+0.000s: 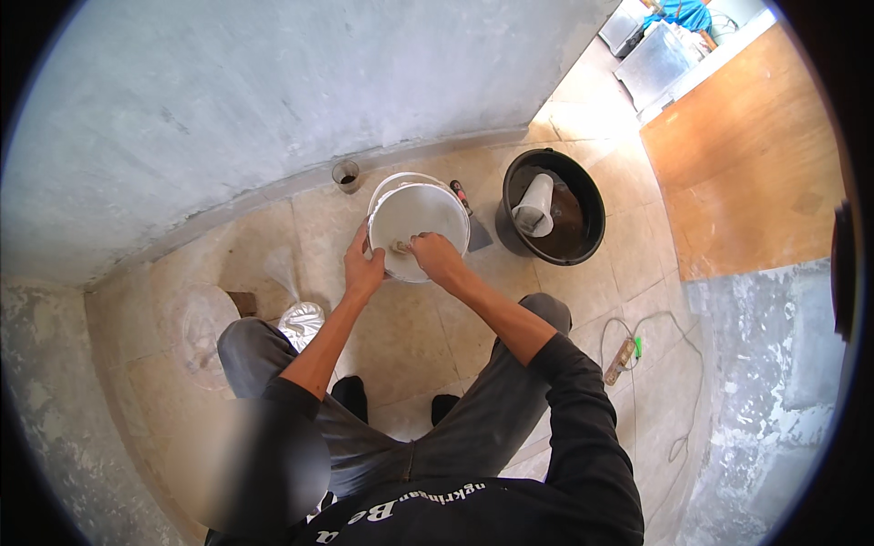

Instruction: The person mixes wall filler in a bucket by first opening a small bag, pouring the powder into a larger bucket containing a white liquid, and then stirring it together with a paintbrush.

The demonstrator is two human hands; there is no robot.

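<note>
White bucket (410, 277): near the floor's (410, 341) far edge; could tip if left grip (362, 264), wrapped on its side, slips
Right grip (437, 257): pinching a pale thing (400, 246), can't tell what; rushing might splash contents (426, 209)

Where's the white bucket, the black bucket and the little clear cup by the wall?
White bucket (467, 233): head view, on its right rim.
Black bucket (516, 237): head view, on its outer wall.
Clear cup (346, 173): head view, on its side.
</note>
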